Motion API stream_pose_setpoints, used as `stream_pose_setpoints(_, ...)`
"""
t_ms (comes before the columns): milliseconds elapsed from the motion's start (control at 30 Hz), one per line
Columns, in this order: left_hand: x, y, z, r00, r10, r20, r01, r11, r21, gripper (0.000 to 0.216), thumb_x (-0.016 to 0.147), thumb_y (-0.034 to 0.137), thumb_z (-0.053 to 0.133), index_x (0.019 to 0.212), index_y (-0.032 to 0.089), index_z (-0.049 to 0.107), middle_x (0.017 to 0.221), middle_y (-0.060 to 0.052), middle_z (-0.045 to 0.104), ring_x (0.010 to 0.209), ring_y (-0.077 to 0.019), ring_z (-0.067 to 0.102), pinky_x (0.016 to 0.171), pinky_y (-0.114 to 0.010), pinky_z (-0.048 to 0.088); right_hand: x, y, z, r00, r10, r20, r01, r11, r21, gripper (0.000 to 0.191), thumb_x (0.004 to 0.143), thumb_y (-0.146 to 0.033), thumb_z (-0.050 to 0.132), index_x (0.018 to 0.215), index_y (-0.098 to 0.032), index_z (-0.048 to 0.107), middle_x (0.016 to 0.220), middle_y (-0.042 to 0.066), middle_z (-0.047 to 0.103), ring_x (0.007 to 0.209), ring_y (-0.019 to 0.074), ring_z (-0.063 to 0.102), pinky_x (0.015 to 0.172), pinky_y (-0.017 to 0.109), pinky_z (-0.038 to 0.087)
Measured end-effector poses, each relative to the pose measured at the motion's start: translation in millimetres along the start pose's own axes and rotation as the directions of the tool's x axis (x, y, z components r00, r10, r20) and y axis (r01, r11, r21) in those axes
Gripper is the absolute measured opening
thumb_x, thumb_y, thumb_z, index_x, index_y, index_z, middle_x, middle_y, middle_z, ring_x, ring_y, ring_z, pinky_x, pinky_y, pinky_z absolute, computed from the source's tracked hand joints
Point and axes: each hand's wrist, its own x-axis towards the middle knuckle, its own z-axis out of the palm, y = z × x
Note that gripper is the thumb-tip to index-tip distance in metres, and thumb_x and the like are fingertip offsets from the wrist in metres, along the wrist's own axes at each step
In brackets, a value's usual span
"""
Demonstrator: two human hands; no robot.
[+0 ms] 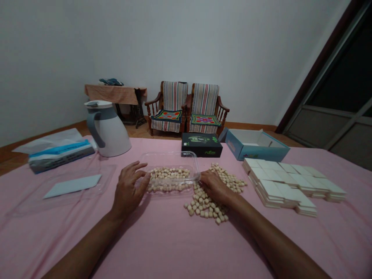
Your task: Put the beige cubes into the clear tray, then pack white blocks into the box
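Transfer of small wooden cubes, seen from the head camera. A clear plastic container stands on pink cloth, its floor covered by wooden cubes; the loose wooden cubes lie heaped just beside it, to the right. The left hand has its fingers loosely spread, the thumb at the container's near left edge (whether it presses there cannot be told), with nothing enclosed. The right hand reaches over the heap close to the container's right rim, fingers bent inward; their tips are hidden, so their opening and any hold on cubes cannot be told. Farther right are stacked square wooden tiles; behind stand a black box and an open blue box. The step in hand is judged to be gathering cubes at the rim; the next move would seem to call for a low, cupped right hand and a steadied container.
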Motion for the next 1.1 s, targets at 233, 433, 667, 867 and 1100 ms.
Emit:
stream_pose_setpoints(233,0,-2,1,1.000,0.006,0.005,-0.007,1.000,0.004,0.029,0.090,0.036,0.046,0.079,0.019,0.066,0.111,-0.011,0.067,0.117,-0.0277,0.051,0.099,-0.049,0.040,-1,5,-2,0.991,0.124,-0.051,-0.127,0.991,-0.048,0.021,0.079,-0.004,0.050,0.079,-0.017,0.067,0.082,0.007,0.064,0.086,0.0183,0.056,0.080,0.029,0.037)
stream_pose_setpoints(433,1,0,0,1.000,0.005,-0.004,-0.005,1.000,0.001,0.030,0.090,0.037,0.045,0.078,0.019,0.066,0.110,-0.011,0.068,0.115,-0.0274,0.052,0.099,-0.049,0.040,1,-2,-15,0.894,0.129,-0.430,-0.075,0.987,0.139,0.024,0.073,-0.001,0.049,0.086,-0.017,0.060,0.086,0.005,0.059,0.080,0.0162,0.054,0.071,0.027,0.042)
stream_pose_setpoints(667,1,0,0,1.000,0.005,-0.003,-0.005,1.000,-0.002,0.029,0.090,0.035,0.046,0.078,0.019,0.066,0.110,-0.012,0.067,0.116,-0.0279,0.052,0.099,-0.049,0.040,4,-36,-33,0.814,0.041,-0.579,0.178,0.932,0.316,0.020,0.085,-0.010,0.050,0.098,-0.020,0.062,0.091,0.004,0.061,0.079,0.0139,0.057,0.070,0.026,0.045)
stream_pose_setpoints(867,1,0,0,1.000,0.002,0.004,-0.002,1.000,-0.003,0.029,0.089,0.035,0.046,0.077,0.019,0.066,0.110,-0.012,0.068,0.116,-0.0277,0.052,0.099,-0.048,0.040,4,-31,-27,0.831,0.058,-0.553,0.172,0.919,0.355,0.026,0.082,-0.008,0.049,0.102,-0.020,0.063,0.096,0.005,0.064,0.083,0.0143,0.060,0.075,0.027,0.047)
stream_pose_setpoints(1100,0,-2,1,1.000,-0.002,0.010,0.002,1.000,-0.006,0.027,0.089,0.036,0.047,0.078,0.019,0.066,0.110,-0.011,0.067,0.117,-0.0278,0.051,0.100,-0.049,0.039,2,-3,-18,0.938,0.196,-0.288,-0.132,0.965,0.227,0.023,0.072,-0.004,0.050,0.081,-0.017,0.066,0.081,0.004,0.067,0.076,0.0154,0.060,0.071,0.027,0.044)
